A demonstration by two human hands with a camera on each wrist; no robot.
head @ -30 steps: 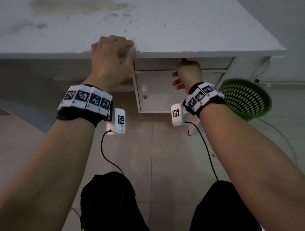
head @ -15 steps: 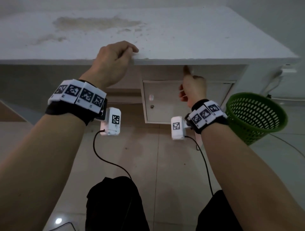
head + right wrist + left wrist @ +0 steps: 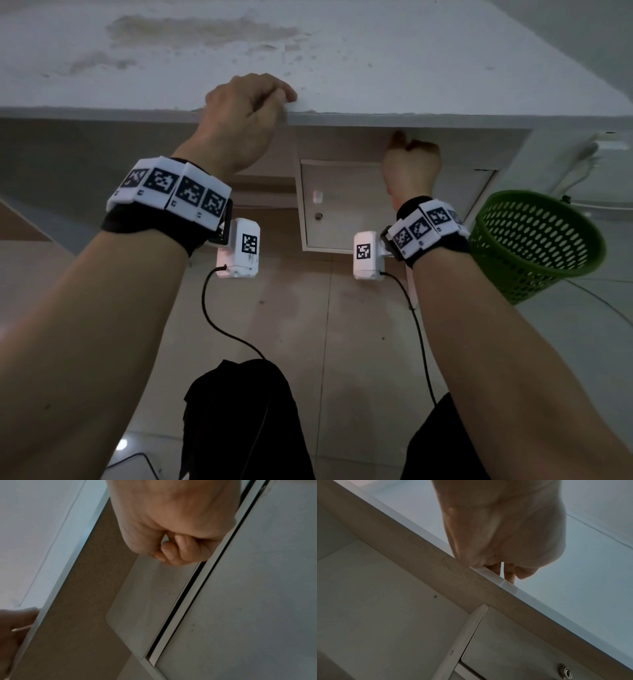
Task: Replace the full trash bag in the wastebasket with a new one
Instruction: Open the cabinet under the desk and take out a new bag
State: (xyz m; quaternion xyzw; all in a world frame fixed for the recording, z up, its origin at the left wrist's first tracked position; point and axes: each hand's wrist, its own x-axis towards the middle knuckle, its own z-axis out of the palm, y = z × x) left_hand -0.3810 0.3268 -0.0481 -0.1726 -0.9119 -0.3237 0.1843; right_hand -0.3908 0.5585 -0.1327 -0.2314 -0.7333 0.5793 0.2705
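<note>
Green wastebasket [image 3: 548,263] right of right grip [image 3: 411,164]; left grip [image 3: 245,120] on desk edge [image 3: 428,120].

Dim, flat light; soft blur, wide-angle warping.

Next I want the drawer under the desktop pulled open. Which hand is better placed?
Right. The right hand is curled against the flat white drawer front just under the white desktop, while the left hand grips the desktop's edge, left of the drawer.
</note>
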